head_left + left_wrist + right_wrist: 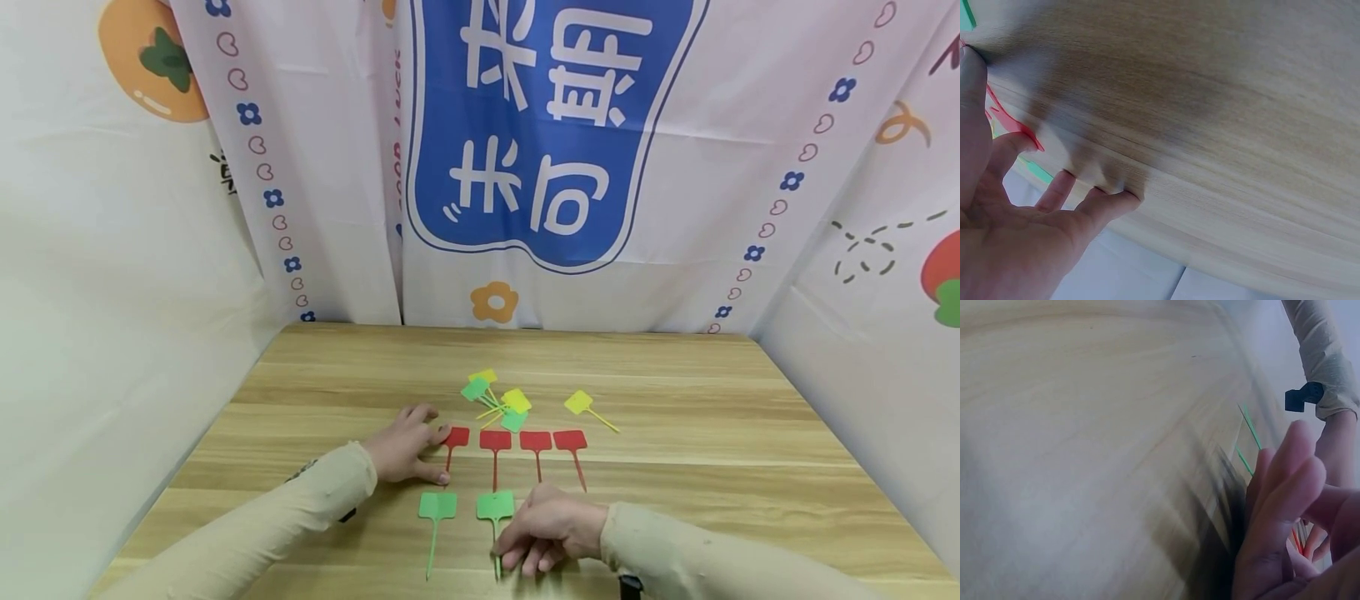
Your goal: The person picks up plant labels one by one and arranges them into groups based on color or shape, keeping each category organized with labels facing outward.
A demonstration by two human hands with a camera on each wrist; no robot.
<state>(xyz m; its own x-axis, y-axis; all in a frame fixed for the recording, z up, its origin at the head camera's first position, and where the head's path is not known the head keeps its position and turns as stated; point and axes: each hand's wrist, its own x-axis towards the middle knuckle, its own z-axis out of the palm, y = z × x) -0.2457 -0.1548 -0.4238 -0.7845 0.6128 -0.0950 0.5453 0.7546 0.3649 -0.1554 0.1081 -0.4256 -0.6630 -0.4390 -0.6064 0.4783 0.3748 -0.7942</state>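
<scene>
On the wooden table, a row of red T-shaped plant labels lies in the middle. My left hand (407,446) is spread at the leftmost red label (457,436): the index finger touches its head and the thumb rests by its stem's lower end. In the left wrist view the other fingers (1060,189) reach down to the wood. Nearer me, two green labels lie with stems pointing toward me. My right hand (551,531), fingers bent, pinches the stem of the right green label (495,505). The left green label (438,505) lies untouched.
Behind the red row, a loose pile holds yellow labels (517,401) and green labels (476,389) with crossed stems. A single yellow label (578,402) lies to its right. Printed white cloth (337,208) hangs around the table's back and sides.
</scene>
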